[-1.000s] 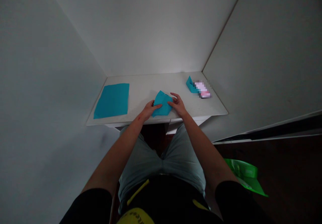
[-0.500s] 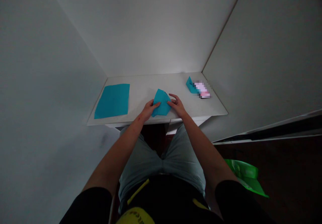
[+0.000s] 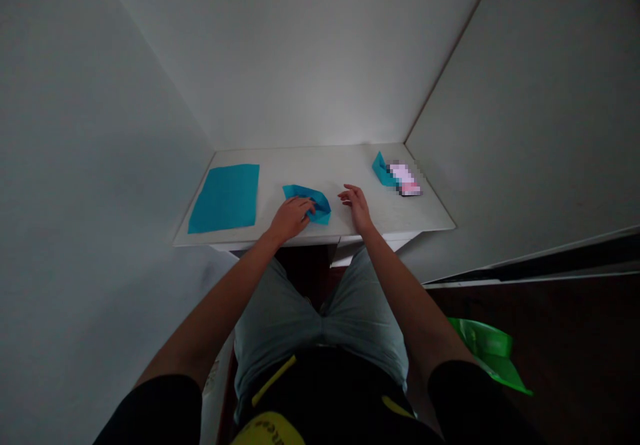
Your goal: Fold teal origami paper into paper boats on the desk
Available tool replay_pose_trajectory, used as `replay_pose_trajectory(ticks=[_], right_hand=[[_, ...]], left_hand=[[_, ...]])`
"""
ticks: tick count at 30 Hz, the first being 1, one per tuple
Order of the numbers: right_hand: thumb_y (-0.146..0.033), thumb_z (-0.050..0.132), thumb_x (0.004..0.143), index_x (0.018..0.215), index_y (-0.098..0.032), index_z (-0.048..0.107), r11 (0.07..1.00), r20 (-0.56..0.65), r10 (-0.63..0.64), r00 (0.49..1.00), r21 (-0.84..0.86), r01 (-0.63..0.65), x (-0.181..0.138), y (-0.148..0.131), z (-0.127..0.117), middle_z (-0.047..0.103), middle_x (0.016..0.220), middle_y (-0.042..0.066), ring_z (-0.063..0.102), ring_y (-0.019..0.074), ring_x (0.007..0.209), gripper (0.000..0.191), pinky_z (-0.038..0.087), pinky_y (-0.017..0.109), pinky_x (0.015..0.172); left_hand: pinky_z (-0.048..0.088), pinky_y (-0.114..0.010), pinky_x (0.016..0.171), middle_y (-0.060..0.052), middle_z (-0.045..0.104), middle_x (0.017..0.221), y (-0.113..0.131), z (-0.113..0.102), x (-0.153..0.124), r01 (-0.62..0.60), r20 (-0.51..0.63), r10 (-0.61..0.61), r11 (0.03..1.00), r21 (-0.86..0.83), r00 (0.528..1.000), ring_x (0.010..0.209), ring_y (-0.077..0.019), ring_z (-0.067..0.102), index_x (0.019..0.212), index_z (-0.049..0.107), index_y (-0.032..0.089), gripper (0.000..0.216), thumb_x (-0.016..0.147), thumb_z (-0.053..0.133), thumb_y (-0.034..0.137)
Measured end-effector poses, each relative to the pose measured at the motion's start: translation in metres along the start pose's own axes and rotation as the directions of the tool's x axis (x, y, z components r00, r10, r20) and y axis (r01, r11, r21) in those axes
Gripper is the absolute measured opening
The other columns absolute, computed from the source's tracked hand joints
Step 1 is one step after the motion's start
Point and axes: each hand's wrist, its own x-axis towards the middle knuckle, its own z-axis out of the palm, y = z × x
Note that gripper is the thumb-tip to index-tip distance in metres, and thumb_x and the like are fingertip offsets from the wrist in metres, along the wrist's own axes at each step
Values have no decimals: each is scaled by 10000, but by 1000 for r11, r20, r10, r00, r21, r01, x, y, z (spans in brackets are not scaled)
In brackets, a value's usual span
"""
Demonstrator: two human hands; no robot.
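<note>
A piece of blue paper folded into a boat shape lies at the middle of the white table, near its front edge. My left hand reaches over its near side, with the fingers curled on the paper. Part of the paper boat is hidden under that hand. To the right of the boat, apart from it, my right hand hovers with loosely spread fingers and holds nothing.
A flat blue paper sheet lies at the table's left. At the right, another folded blue paper sits beside a phone with a blurred screen. Walls enclose the table. A green plastic object stands low at the right.
The folded paper was upright between both hands; now it is lower, opened out into a boat shape under my left hand. My right hand has let go of it and moved slightly aside.
</note>
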Motion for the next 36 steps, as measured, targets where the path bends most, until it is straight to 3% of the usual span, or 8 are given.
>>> replay_pose_trajectory(ticks=[4,10,14,17,21,31,34,36], right_hand=[[-675,799,848,1249,-307,703,976,146,-87,985,-186,114,-7,-9,4,698,1142,64,638,248,1038,553,544,411,932],[-498,841,860,1271,-277,761,876,428,-179,886,-342,341,-12,-15,10,669,1155,91,626,280,1077,473,546,448,959],[-290,767,858,1431,-255,671,812,450,-200,871,-421,404,-14,-11,11,615,1242,107,618,283,1117,582,562,450,973],[-200,705,869,1330,-247,722,719,406,-212,889,-551,424,-19,-9,13,574,1261,117,600,292,1164,464,544,454,1031],[-198,693,907,1245,-228,747,563,376,-260,889,-689,456,-26,-11,14,570,1277,132,604,274,1037,344,527,447,994],[-252,693,967,1096,-201,797,151,629,-111,770,-755,638,-2,-37,6,660,1275,176,553,342,1105,174,425,461,906],[-175,655,966,1022,-185,800,102,670,-71,739,-732,674,8,-48,16,679,1241,193,551,358,1111,156,406,483,908],[-140,640,960,1024,-177,794,125,669,-72,740,-730,672,11,-54,22,685,1214,201,555,364,1106,170,401,493,916]], left_hand=[[352,-517,1263,-125,733,1346,-4,25,-17,27,26,-28,1000,2,999,1332,-326,624,1151,724,230,275,886,650,221],[376,-499,1222,-142,708,1367,-1,32,-23,46,-13,-47,998,-36,999,1326,-326,609,1345,669,196,400,1054,542,438],[329,-526,1245,-170,629,1518,2,39,-22,47,-29,-46,998,41,999,1417,-357,544,1498,606,190,542,1058,550,501],[313,-558,1242,-182,587,1563,10,47,-21,91,-37,-87,991,102,996,1445,-387,507,1529,609,215,566,1062,533,526],[310,-584,1230,-206,587,1539,23,54,-19,191,-88,-178,968,165,980,1416,-406,510,1549,614,230,578,1074,496,537],[321,-587,1211,-183,612,1474,24,56,-20,218,-111,-206,970,108,972,1384,-398,513,1543,638,304,529,1065,521,499],[331,-580,1208,-178,617,1473,24,56,-20,219,-111,-206,968,125,972,1374,-388,525,1546,633,307,528,1067,520,498],[329,-584,1210,-185,608,1489,25,54,-20,213,-113,-200,970,118,973,1382,-393,522,1538,641,288,530,1063,528,494]])
